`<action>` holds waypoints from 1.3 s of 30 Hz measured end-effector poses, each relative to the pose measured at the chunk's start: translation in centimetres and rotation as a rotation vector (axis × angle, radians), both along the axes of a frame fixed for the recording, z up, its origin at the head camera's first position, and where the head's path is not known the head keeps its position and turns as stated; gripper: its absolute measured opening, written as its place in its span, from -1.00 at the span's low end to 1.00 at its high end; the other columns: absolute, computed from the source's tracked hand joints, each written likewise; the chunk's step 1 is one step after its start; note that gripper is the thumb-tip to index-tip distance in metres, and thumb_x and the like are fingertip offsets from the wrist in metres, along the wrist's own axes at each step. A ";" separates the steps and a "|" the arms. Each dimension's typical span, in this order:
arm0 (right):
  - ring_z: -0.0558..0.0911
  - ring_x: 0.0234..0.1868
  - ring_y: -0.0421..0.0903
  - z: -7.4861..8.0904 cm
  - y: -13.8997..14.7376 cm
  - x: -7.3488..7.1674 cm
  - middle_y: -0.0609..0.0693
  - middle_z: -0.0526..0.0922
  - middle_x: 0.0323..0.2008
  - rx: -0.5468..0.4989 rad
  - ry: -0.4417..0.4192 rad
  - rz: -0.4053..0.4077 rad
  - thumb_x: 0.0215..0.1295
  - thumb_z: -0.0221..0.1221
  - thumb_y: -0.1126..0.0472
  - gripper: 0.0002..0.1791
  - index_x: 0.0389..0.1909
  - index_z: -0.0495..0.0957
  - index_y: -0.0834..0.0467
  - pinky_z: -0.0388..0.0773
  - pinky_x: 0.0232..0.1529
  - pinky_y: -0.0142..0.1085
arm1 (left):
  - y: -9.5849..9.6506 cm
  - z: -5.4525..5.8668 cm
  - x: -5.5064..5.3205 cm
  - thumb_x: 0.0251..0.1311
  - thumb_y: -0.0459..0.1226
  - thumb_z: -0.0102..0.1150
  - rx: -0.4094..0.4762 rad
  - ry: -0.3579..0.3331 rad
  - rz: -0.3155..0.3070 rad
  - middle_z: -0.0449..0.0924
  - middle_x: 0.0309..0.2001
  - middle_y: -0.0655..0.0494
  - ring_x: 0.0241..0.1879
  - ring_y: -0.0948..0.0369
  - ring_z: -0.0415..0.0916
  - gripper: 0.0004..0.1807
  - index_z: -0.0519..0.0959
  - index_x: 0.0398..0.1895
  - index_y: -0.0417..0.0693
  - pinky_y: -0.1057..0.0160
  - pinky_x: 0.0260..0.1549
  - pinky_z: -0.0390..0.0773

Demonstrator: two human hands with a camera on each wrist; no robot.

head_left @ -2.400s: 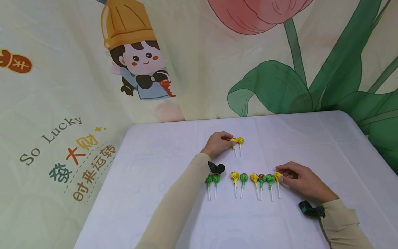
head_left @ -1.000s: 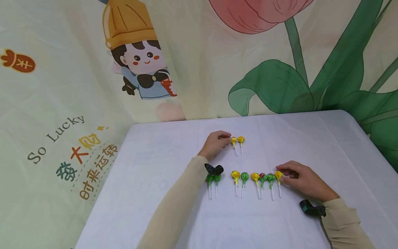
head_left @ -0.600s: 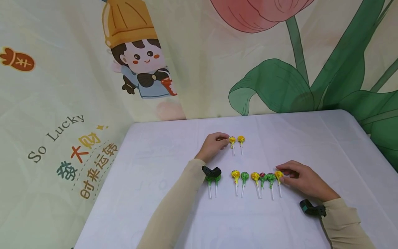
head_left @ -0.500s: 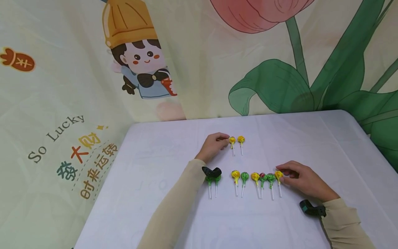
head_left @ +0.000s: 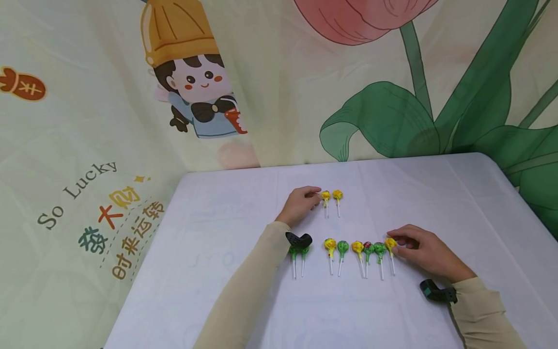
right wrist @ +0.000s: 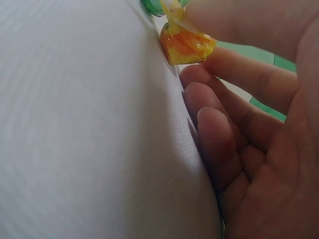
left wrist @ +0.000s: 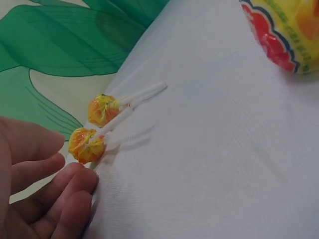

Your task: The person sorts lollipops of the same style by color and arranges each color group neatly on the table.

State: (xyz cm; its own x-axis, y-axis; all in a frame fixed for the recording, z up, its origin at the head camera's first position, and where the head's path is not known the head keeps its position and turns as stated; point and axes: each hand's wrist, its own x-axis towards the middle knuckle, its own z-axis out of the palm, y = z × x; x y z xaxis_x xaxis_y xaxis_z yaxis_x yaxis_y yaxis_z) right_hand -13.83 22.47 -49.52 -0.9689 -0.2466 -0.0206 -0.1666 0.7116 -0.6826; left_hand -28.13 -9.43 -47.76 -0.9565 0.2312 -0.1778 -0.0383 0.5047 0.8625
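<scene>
At the back of the table my left hand is at the left one of two yellow lollipops. In the left wrist view that lollipop has my thumb and finger at the side of its wrapped head, and its stick stands off the cloth above its shadow. The other yellow lollipop lies just beside it. My right hand pinches the yellow lollipop at the right end of the front row, thumb over its wrapper and index finger behind. My other right fingers curl close to the cloth.
The front row also holds green lollipops, yellow ones and a red-and-green one. Two green lollipops at its left lie partly hidden under my left wrist camera. Behind the white table hangs a printed curtain.
My left hand has drawn back slightly leftward, the left yellow lollipop shifting a little with it; its fingers no longer cover the candy. My right hand stays at its lollipop.
</scene>
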 end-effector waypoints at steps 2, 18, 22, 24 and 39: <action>0.43 -0.21 -0.16 -0.1 0.0 0.0 -0.21 0.49 -0.13 0.003 0.003 -0.002 0.17 0.20 -0.12 -0.56 0.05 0.51 -0.07 0.43 -0.23 -0.35 | 0.1 0.1 0.0 0.21 -0.11 0.09 -0.026 0.011 -0.006 0.57 -0.26 0.25 -0.30 0.24 0.52 -0.61 0.51 0.11 0.10 0.25 -0.28 0.50; 0.42 -0.22 -0.15 -0.1 -0.2 -0.1 -0.18 0.49 -0.16 0.016 -0.005 -0.016 0.18 0.20 -0.08 -0.58 0.05 0.51 -0.05 0.43 -0.25 -0.34 | 0.7 -0.1 0.1 0.13 -0.14 0.22 -0.125 0.099 0.005 0.56 -0.34 0.33 -0.27 0.26 0.46 -0.77 0.62 -0.12 0.16 0.25 -0.22 0.45; 0.42 -0.23 -0.15 0.0 -0.2 -0.1 -0.18 0.49 -0.17 0.017 -0.006 -0.017 0.19 0.20 -0.08 -0.58 0.05 0.51 -0.04 0.43 -0.26 -0.34 | 0.9 0.0 0.2 0.10 -0.11 0.24 -0.138 0.119 -0.001 0.55 -0.35 0.32 -0.29 0.25 0.46 -0.75 0.61 -0.12 0.16 0.24 -0.22 0.44; 0.42 -0.23 -0.15 0.0 -0.2 -0.1 -0.18 0.49 -0.18 0.016 -0.007 -0.018 0.19 0.19 -0.09 -0.57 0.06 0.51 -0.04 0.43 -0.27 -0.34 | 0.9 -0.1 0.2 0.09 -0.08 0.25 -0.151 0.122 -0.002 0.55 -0.35 0.33 -0.29 0.26 0.46 -0.74 0.61 -0.12 0.17 0.24 -0.23 0.44; 0.42 -0.24 -0.14 0.0 -0.1 -0.2 -0.17 0.49 -0.18 0.006 -0.004 -0.016 0.21 0.16 -0.14 -0.56 0.05 0.52 -0.03 0.43 -0.27 -0.35 | 1.3 -0.4 0.1 0.06 -0.07 0.28 -0.186 0.151 0.007 0.54 -0.38 0.34 -0.34 0.28 0.46 -0.72 0.60 -0.13 0.19 0.25 -0.26 0.42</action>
State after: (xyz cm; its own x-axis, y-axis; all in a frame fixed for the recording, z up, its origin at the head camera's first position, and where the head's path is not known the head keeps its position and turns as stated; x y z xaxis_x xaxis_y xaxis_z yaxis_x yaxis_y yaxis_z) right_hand -13.98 22.40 -49.55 -0.9726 -0.2310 -0.0257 -0.1527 0.7180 -0.6790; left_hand -28.06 -8.09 -48.13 -0.9769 0.2014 -0.0718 0.0799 0.6556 0.7509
